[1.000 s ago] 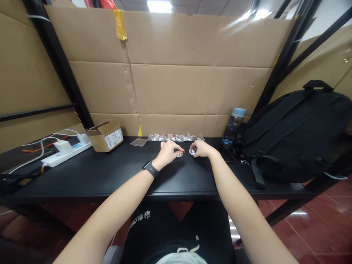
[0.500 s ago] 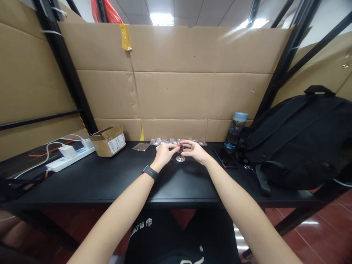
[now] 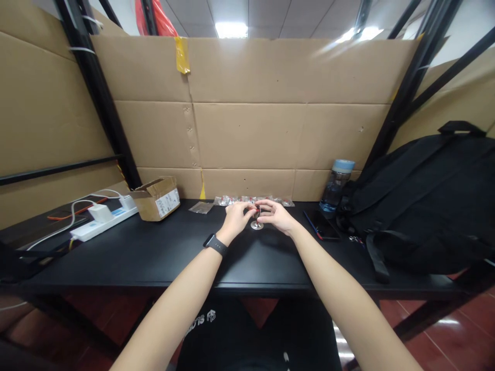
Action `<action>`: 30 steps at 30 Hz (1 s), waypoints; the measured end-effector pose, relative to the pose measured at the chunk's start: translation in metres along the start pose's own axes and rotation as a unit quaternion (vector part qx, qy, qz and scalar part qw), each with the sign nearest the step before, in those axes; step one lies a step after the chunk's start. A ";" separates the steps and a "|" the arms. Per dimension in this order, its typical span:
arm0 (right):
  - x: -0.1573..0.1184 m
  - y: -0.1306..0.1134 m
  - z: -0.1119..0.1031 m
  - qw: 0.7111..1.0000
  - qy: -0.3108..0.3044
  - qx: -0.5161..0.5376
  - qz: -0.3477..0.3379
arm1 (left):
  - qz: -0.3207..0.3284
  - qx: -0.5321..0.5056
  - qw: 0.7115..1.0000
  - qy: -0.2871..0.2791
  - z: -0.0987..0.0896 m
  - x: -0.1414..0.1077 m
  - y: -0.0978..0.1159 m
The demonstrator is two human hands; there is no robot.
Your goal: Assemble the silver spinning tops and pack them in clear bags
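While both forearms reach in over the black table [image 3: 147, 257], the two hands meet near its far edge, in front of the cardboard panel [image 3: 247, 134]. The small round-based piece [image 3: 257, 225] is between them: a clear disc below, with red and dark parts above, partly covered by fingers. The disc faces up; whether it rests on the tabletop or hangs just over it cannot be told.

Left hand [image 3: 235, 220]: thumb and forefinger narrow, pinching the upper part of the piece from the left. A dark wristwatch [image 3: 215, 244] is on that wrist. Right hand [image 3: 277, 216]: fingers curved about the piece from the right, thumb lower, near the disc; how firmly they touch it cannot be told.

Surroundings: a row of clear packets [image 3: 222, 200] with red bits lies along the panel, just beyond the hands. Left of it, a flat clear bag [image 3: 201, 207]; farther left, an open cardboard box [image 3: 154, 201] with a white label, then a white power strip [image 3: 87, 232]. To the right, a dark phone-like slab [image 3: 327, 226] lies near a blue-capped bottle [image 3: 332, 193], with a black backpack [image 3: 421, 201] beside them.
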State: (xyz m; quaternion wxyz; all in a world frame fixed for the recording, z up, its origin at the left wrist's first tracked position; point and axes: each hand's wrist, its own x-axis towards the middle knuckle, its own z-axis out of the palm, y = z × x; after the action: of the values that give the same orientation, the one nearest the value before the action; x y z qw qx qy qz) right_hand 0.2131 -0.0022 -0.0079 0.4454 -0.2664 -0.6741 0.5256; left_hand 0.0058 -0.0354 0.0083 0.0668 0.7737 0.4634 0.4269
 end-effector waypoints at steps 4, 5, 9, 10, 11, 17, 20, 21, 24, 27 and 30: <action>0.001 -0.002 0.003 1.000 0.007 -0.002 -0.003 | -0.008 0.023 1.000 -0.018 0.000 -0.001 0.003; 0.001 -0.002 0.003 1.000 0.007 -0.004 -0.004 | -0.008 0.027 0.999 -0.022 -0.001 -0.002 0.004; 0.002 -0.003 0.004 1.000 0.010 -0.015 -0.002 | -0.012 0.048 0.998 -0.026 -0.001 -0.003 0.006; 0.002 -0.003 0.005 1.000 0.012 -0.017 -0.001 | -0.011 0.052 0.998 -0.025 0.000 -0.004 0.007; 0.002 -0.003 0.005 1.000 0.014 -0.020 0.000 | -0.010 0.054 0.998 -0.024 0.000 -0.004 0.007; 0.000 -0.003 0.008 0.999 0.031 -0.012 0.019 | -0.004 0.072 0.997 -0.005 0.007 -0.005 0.004; -0.001 -0.002 0.009 0.999 0.035 -0.025 0.029 | 0.003 0.078 0.997 0.000 0.009 -0.007 0.003; -0.001 -0.002 0.010 0.998 0.037 -0.036 0.031 | 0.005 0.078 0.997 -0.002 0.010 -0.007 0.003; 0.000 -0.001 0.013 0.996 0.064 -0.055 0.026 | -0.003 0.070 0.998 -0.002 0.011 -0.007 0.002; 0.001 -0.001 0.015 0.995 0.092 -0.025 0.011 | -0.029 0.040 0.999 0.004 0.010 -0.006 0.002; 0.002 0.000 0.015 0.997 0.063 0.034 0.035 | -0.040 0.015 0.999 0.013 0.008 -0.005 0.001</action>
State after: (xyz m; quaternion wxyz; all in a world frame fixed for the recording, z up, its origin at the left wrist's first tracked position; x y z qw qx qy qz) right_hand 0.1994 -0.0081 -0.0077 0.4766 -0.3072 -0.6172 0.5455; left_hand 0.0115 -0.0375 0.0011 0.0660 0.7500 0.5013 0.4264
